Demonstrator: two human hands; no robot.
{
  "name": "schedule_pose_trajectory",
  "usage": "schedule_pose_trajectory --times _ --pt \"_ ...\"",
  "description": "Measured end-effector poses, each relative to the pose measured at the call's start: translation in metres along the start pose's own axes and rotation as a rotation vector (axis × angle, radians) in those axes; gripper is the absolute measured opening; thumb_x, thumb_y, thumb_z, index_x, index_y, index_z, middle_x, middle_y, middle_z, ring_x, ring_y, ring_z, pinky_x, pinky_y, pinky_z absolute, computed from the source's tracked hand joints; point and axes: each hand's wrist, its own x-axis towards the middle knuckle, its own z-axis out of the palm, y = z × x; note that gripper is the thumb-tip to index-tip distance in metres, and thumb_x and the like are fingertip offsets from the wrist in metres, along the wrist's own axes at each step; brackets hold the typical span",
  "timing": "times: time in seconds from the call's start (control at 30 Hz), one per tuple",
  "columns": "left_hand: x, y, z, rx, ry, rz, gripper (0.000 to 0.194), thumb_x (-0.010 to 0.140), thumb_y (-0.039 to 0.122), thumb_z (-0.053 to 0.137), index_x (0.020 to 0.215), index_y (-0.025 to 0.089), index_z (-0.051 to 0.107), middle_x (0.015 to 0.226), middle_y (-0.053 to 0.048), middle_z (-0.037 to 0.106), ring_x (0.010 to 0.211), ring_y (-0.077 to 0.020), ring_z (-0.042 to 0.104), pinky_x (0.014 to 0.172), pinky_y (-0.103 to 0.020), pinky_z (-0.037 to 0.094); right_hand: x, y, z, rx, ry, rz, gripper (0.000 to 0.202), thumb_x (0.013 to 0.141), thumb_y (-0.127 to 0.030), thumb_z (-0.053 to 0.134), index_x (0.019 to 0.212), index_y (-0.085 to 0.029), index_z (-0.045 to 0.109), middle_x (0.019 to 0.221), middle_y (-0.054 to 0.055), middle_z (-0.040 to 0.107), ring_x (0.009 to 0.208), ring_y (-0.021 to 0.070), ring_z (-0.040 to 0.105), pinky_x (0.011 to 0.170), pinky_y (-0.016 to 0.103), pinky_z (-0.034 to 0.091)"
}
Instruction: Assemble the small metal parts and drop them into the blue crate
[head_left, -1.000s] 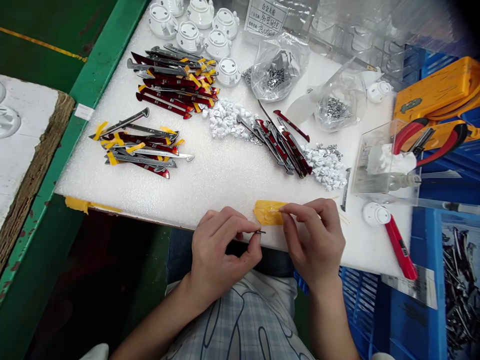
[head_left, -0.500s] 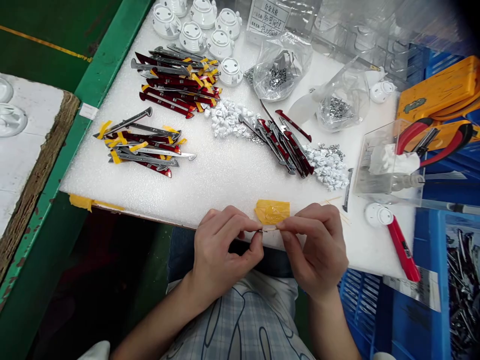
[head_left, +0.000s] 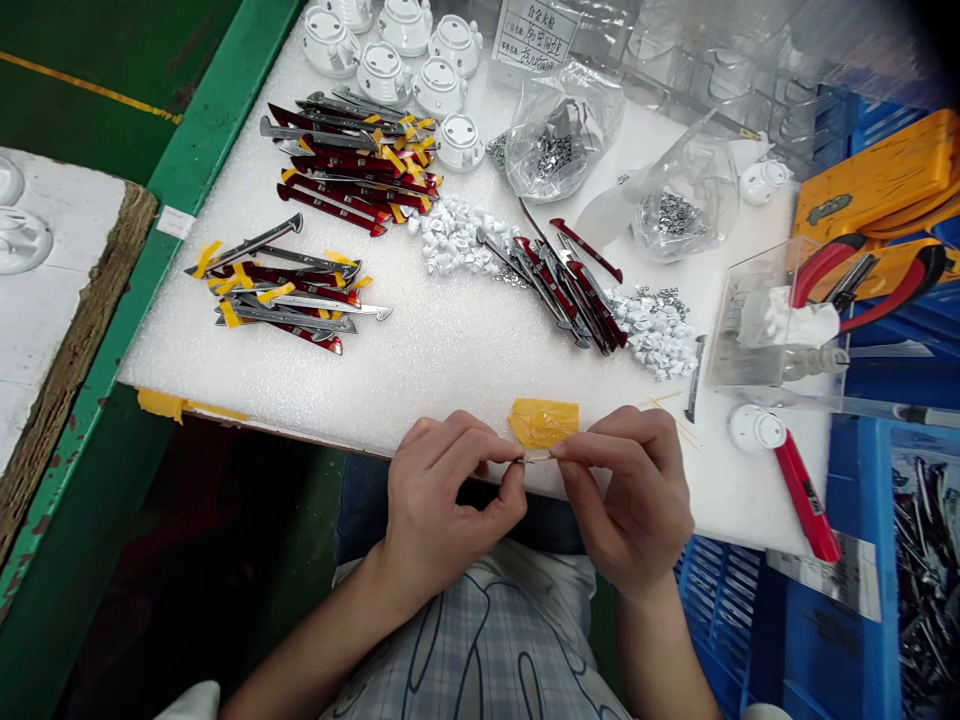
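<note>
Small metal piece [head_left: 534,458] pinched between left hand [head_left: 442,510] and right hand [head_left: 637,495] (fingertips meeting)

Both forearms rise from 6 o'clock toward 12, the left hand [head_left: 442,495] curled with thumb and forefinger pinched shut toward 3 o'clock, the right hand [head_left: 634,490] mirroring it toward 9 o'clock, their fingertips [head_left: 559,452] nearly meeting.
</note>
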Motion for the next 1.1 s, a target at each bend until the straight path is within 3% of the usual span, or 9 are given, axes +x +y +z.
schedule_pose_trajectory --times 1.1 --pt "0.0032 0.0009 -0.0017 -0.012 0.01 -0.037 0.018 0.088 0.005 0.061 0.087 0.023 0.065 0.07 0.005 0.07 0.055 -0.012 0.063 0.056 -0.028 0.05 -0.0031 0.0047 -0.0031 0.016 0.028 0.028 0.02 0.096 -0.007 0.066 0.106 -0.024 0.069 0.089 0.0 0.055 0.077 0.0163 0.055 0.064 0.034 0.043"
